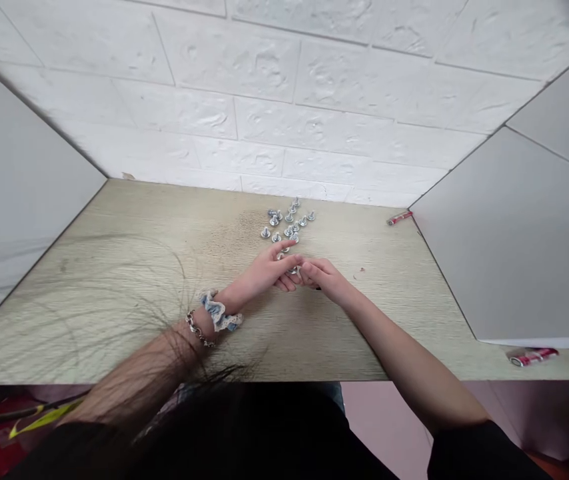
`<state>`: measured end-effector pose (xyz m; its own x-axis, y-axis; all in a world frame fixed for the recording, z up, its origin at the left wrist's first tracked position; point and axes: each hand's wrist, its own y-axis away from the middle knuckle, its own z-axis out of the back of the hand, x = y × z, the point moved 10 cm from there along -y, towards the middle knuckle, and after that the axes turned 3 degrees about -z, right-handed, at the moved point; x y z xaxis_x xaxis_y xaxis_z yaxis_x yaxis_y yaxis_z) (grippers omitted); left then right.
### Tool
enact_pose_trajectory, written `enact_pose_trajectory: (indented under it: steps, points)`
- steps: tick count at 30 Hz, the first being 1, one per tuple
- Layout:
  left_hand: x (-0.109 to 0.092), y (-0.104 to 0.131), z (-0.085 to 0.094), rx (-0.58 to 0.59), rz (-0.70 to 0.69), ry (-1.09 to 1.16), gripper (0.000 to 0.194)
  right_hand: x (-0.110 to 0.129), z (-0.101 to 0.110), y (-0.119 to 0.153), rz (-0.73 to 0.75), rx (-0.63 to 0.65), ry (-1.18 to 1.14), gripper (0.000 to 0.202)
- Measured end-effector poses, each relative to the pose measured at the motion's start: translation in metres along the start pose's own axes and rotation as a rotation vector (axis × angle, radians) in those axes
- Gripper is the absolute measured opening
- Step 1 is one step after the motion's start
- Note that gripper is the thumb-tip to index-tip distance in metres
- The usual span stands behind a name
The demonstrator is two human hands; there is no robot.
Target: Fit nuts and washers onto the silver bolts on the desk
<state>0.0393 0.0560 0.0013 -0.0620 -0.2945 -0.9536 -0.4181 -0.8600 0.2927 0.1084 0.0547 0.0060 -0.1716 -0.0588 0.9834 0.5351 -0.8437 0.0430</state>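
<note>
My left hand [275, 267], with a scrunchie and a chain bracelet at its wrist, reaches to the middle of the tabletop. Its thumb and lower fingers close around a silver bolt [292, 271], which is mostly hidden; another finger stretches out over the nearest pieces. My right hand [328, 279] meets it from the right, fingertips pinched together against the left fingertips. Whatever those right fingers grip is covered, though a small dark bit shows beneath them. Just beyond both hands lie several silver bolts [289, 217] with wide round bases, many standing with the shank up.
The wooden tabletop [139, 267] ends at a white brick wall [264, 127]. Grey panels rise at the left [14, 180] and right [489, 240]. One red cylinder [400, 218] lies by the right panel; a second red cylinder [534, 357] is near the front edge. Loose hair crosses the view.
</note>
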Motion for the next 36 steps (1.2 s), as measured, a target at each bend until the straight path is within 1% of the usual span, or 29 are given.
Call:
enact_pose_trajectory:
  steps: [2, 4, 7, 9, 11, 15, 18, 21, 25, 27, 29, 31, 34, 36]
  points:
    - [-0.003, 0.0, 0.004, -0.031, -0.018, 0.029, 0.053, -0.003, 0.007, 0.0, 0.005, -0.059, -0.002, 0.048]
    - [-0.005, 0.0, 0.009, -0.058, -0.035, 0.06, 0.051, -0.006, 0.018, 0.001, 0.016, -0.158, -0.028, 0.049]
    - [-0.005, -0.002, 0.017, -0.111, -0.058, 0.103, 0.049, -0.007, 0.034, 0.004, 0.052, -0.314, -0.145, 0.058]
    - [-0.005, -0.002, 0.019, -0.131, -0.067, 0.112, 0.05, -0.007, 0.038, 0.005, 0.063, -0.354, -0.219, 0.061]
    - [-0.005, -0.002, 0.018, -0.119, -0.064, 0.099, 0.056, -0.006, 0.036, 0.005, 0.054, -0.351, -0.244, 0.056]
    - [-0.002, 0.0, 0.006, -0.035, -0.047, 0.035, 0.069, 0.0, 0.03, 0.004, 0.026, -0.329, -0.233, 0.045]
    - [-0.002, 0.001, -0.001, 0.026, -0.061, -0.002, 0.071, 0.002, 0.027, 0.004, 0.007, -0.31, -0.21, 0.042]
    - [-0.001, 0.0, -0.005, 0.079, -0.073, -0.019, 0.07, 0.004, 0.019, 0.003, 0.002, -0.24, -0.205, 0.043]
    - [-0.005, 0.0, -0.003, 0.063, -0.102, -0.006, 0.069, 0.01, 0.005, 0.002, 0.016, -0.101, -0.14, 0.045]
    - [-0.007, 0.0, -0.002, 0.052, -0.125, 0.008, 0.07, 0.015, 0.005, 0.003, 0.046, -0.083, -0.1, 0.046]
    - [-0.008, -0.001, -0.001, 0.047, -0.149, 0.031, 0.073, 0.018, 0.009, 0.005, 0.071, -0.109, -0.028, 0.044]
    - [-0.009, -0.003, 0.002, 0.033, -0.168, 0.048, 0.075, 0.019, 0.015, 0.007, 0.068, -0.171, 0.085, 0.038]
    - [-0.012, -0.004, 0.011, -0.024, -0.186, 0.04, 0.072, 0.019, 0.022, 0.01, 0.066, -0.283, 0.246, 0.029]
    - [-0.015, -0.004, 0.018, -0.065, -0.19, 0.014, 0.069, 0.021, 0.025, 0.012, 0.087, -0.349, 0.306, 0.025]
